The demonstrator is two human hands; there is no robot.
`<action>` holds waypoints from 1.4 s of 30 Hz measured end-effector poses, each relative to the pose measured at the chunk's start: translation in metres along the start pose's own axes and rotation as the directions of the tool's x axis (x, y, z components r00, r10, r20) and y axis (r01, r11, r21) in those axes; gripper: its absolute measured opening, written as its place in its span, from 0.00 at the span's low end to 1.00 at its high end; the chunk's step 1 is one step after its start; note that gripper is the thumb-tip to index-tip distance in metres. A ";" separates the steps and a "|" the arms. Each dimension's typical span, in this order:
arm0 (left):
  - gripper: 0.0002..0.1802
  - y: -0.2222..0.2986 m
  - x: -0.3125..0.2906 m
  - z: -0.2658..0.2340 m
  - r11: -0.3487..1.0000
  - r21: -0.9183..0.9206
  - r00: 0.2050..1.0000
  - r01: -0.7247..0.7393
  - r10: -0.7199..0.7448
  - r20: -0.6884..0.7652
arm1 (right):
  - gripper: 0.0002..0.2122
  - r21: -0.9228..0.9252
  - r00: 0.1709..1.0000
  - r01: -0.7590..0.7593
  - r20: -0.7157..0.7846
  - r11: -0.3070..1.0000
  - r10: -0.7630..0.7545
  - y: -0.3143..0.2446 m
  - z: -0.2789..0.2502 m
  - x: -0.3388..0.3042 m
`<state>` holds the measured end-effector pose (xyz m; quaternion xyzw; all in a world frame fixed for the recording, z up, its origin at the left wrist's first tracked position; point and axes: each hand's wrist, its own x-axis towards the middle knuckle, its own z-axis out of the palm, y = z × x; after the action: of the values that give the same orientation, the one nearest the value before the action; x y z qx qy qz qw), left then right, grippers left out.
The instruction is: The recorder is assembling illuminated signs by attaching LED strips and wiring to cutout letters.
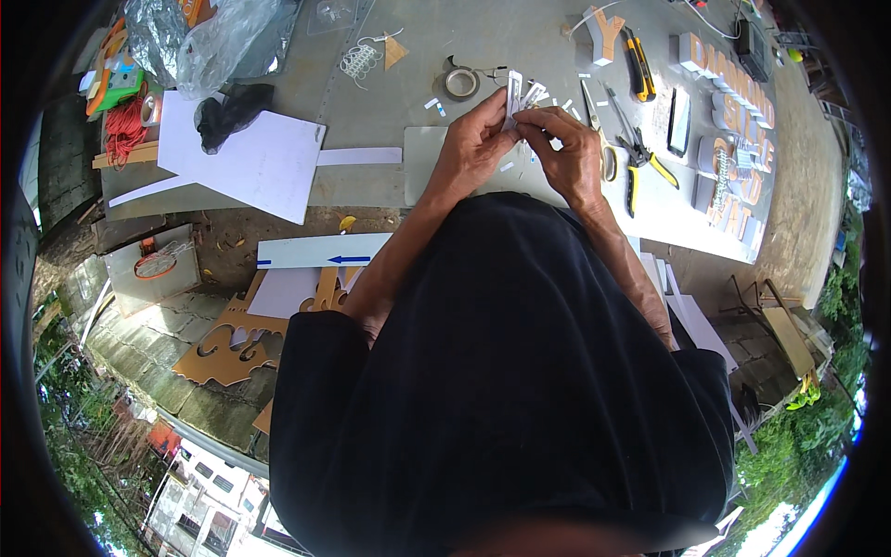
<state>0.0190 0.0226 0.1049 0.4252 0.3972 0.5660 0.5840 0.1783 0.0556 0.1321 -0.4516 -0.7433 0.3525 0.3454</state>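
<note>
Both my hands meet over the grey worktable (408, 102), close to its near edge. My left hand (478, 139) pinches a small white piece made of narrow strips (513, 91), which stands up between the fingers. The fingers of my right hand (566, 153) are closed on the lower part of the same piece, and its exact shape is partly hidden there. Small white scraps (507, 167) lie around and under the hands. Just right of my right hand are scissors (609, 165). A roll of tape (460, 84) rests beyond my left hand.
At right lie yellow-black pliers (639, 153), a yellow utility knife (639, 65), a phone (679, 121) and several white-sided block letters (729, 79). A single block letter (605, 39) stands farther back. On the left are white sheets (251, 162), a black bag (227, 116), string (360, 63) and clear plastic (218, 46).
</note>
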 end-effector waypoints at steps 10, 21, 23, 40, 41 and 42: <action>0.26 -0.007 0.001 -0.002 1.000 0.003 0.998 0.029 -0.029 0.055 | 0.08 -0.112 0.999 0.046 -0.002 0.993 -0.046 0.000 -0.003 -0.001; 0.21 0.000 -0.001 -0.004 0.992 0.067 0.992 0.110 -0.113 0.048 | 0.09 -0.261 0.977 0.144 -0.114 0.955 -0.179 -0.005 -0.022 0.006; 0.19 -0.001 -0.002 -0.005 0.990 0.034 0.989 0.137 -0.138 0.047 | 0.15 -0.263 0.989 0.101 -0.081 0.959 -0.126 -0.007 -0.029 0.014; 0.18 0.008 -0.004 -0.005 0.976 0.004 0.971 0.216 -0.215 0.109 | 0.24 -0.034 0.964 -0.109 0.240 0.993 0.114 0.008 -0.030 0.026; 0.17 0.007 -0.003 -0.004 0.977 -0.005 0.971 0.213 -0.211 0.115 | 0.23 -0.038 0.965 -0.128 0.227 0.991 0.133 0.007 -0.029 0.025; 0.17 0.005 -0.003 -0.004 0.977 -0.005 0.971 0.213 -0.211 0.116 | 0.23 -0.042 0.965 -0.146 0.214 0.988 0.152 0.006 -0.028 0.025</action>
<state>0.0131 0.0197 0.1083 0.4069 0.4012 0.4784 0.6668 0.1949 0.0860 0.1465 -0.4695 -0.7449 0.4149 0.2292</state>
